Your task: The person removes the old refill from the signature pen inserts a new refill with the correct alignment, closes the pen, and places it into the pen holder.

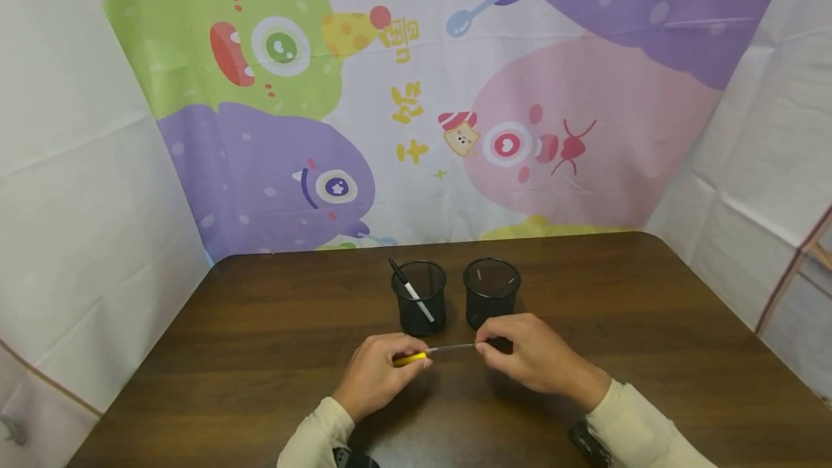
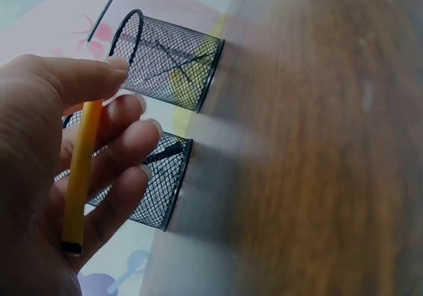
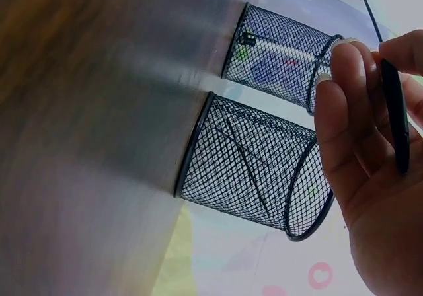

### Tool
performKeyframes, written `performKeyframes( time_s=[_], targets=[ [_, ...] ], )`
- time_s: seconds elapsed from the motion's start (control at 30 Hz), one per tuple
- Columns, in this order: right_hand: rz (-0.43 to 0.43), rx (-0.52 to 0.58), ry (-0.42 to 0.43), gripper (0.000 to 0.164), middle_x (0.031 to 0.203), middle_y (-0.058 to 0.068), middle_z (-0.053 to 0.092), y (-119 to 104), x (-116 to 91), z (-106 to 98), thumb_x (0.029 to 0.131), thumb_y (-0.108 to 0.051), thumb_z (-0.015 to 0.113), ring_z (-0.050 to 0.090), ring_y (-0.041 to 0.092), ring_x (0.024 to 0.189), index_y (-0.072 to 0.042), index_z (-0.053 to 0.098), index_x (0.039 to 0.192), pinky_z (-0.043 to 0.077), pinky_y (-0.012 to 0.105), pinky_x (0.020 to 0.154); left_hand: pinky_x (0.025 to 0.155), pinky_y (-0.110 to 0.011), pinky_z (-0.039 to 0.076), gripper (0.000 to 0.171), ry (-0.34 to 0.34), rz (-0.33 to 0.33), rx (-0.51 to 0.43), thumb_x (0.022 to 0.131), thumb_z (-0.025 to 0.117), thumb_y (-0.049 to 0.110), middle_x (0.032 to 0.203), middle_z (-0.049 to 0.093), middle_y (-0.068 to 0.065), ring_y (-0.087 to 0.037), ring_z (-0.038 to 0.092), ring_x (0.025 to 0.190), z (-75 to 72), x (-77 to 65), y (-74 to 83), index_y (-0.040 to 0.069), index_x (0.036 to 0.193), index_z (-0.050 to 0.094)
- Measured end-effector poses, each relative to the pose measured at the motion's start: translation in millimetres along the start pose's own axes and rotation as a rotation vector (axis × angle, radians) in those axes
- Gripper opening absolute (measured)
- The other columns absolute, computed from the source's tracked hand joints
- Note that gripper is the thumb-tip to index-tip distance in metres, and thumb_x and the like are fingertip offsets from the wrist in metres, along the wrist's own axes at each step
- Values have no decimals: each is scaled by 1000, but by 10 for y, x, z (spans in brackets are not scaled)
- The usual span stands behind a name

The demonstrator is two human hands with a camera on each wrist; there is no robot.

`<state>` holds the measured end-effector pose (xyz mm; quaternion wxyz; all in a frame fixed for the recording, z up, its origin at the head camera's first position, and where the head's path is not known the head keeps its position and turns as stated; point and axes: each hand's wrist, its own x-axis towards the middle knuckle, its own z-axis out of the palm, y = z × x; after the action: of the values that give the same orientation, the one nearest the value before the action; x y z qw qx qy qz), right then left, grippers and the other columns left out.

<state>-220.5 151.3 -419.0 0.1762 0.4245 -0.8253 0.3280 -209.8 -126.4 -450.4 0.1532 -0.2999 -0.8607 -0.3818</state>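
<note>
My left hand pinches a slim yellow stick with a black end between thumb and fingers. Opposite it, my right hand holds a slender black handle by thumb and fingertips. A thin dark rod runs between the two hands in the head view. Whether rod, stick and handle are joined I cannot tell. Just beyond the hands stand two black mesh pen holders. In the left pen holder leans a black-and-white marker; thin dark sticks show through the mesh of the right pen holder.
Both hands are above a brown wooden table. Its far edge meets a cloth backdrop printed with cartoon monsters. White cloth sides hang left and right. Dark straps show at both cuffs.
</note>
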Motion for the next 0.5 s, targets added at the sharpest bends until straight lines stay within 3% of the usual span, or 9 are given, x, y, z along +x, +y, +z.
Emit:
performKeyframes(
  time_s=[0.27,0.5],
  targets=[
    [30,2,-26,11,88,-17,67,-19,-10,-4,91,-9,72,62,1,80,-20,69,90,55,34,72,70,-32,51,11,-74,-18,177,83,82,22,84,67,16,-5,62,77,-6,-17,-12,21,94,80],
    [15,3,-18,12,88,-16,67,-22,2,-5,91,-9,71,62,1,80,-20,69,90,55,33,72,73,-30,49,12,-118,-15,175,82,83,19,81,66,16,-5,58,78,1,-17,-36,20,93,80]
  ],
)
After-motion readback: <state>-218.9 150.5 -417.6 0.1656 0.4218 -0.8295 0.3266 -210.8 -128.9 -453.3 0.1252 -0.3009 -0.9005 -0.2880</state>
